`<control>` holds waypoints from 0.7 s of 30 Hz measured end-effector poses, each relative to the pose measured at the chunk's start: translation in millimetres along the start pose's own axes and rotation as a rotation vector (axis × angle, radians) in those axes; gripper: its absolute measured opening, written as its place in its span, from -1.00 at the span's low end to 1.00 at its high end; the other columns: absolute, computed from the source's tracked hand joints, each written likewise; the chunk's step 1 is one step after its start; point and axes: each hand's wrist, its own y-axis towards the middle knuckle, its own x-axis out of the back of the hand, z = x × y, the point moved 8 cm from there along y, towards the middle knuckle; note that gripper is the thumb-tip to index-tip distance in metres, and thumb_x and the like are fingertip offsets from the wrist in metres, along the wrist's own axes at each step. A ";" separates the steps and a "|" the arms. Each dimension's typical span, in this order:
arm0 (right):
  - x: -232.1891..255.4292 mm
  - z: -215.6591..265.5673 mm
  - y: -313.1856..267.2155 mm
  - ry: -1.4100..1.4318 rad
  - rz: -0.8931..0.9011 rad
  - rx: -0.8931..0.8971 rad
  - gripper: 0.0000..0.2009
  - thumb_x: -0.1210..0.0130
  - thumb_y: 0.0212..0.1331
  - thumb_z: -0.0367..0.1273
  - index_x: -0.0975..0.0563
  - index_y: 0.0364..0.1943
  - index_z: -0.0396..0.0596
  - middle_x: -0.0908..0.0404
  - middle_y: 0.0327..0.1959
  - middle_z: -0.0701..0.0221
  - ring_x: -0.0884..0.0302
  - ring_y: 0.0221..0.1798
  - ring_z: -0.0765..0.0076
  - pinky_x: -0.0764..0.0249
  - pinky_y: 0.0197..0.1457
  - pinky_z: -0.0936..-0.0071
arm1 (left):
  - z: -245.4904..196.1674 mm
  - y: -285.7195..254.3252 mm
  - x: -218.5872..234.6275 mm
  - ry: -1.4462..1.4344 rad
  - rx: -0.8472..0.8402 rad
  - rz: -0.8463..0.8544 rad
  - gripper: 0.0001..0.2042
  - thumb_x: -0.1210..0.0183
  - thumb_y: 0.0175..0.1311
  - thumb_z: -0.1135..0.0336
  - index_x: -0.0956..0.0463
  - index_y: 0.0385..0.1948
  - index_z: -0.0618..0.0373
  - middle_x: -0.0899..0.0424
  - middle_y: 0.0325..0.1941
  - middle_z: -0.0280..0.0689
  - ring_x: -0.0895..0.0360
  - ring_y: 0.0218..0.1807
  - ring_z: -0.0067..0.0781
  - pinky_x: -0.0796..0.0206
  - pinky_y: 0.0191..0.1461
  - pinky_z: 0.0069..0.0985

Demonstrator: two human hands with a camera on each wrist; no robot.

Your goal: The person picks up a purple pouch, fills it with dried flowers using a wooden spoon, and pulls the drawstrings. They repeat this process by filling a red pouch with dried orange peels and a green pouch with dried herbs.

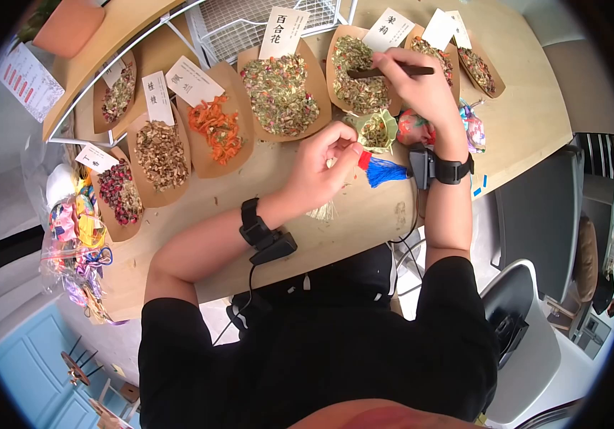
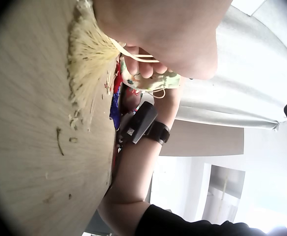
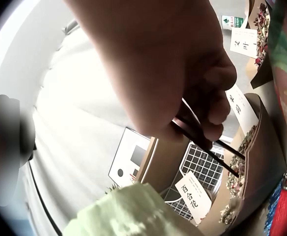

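Note:
My right hand (image 1: 421, 89) grips a dark slender tool (image 1: 393, 71) whose tip reaches into the dried herbs of a brown paper tray (image 1: 343, 64). Two thin dark rods (image 3: 207, 150) extend from those fingers in the right wrist view, their ends at the herbs. My left hand (image 1: 325, 168) pinches the edge of a small pale green pouch (image 1: 378, 134), which is open at the top with herbs inside. A cream tassel (image 2: 92, 54) hangs below the left hand. Beside the pouch lies a blue tassel (image 1: 385, 171) with a red top.
Several paper trays of dried flowers and herbs with name cards line the back, one holding orange pieces (image 1: 215, 130). Colourful pouches (image 1: 82, 229) lie at the far left, a patterned pouch (image 1: 475, 129) by the right wrist. A white wire rack (image 1: 228, 28) stands behind.

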 end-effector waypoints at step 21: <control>-4.0 -19.8 -1.1 0.201 0.175 -0.153 -0.73 -0.10 0.38 -0.23 -0.62 -0.37 -0.15 -0.55 -0.63 0.58 -0.45 -0.58 0.76 -0.31 -0.56 0.75 | 3.5 1.0 1.2 -0.007 -0.031 -0.022 -0.94 -0.05 0.42 0.50 -0.37 -0.24 0.28 -0.52 -0.32 -0.34 -0.53 -0.26 -0.65 -0.40 -0.19 -0.61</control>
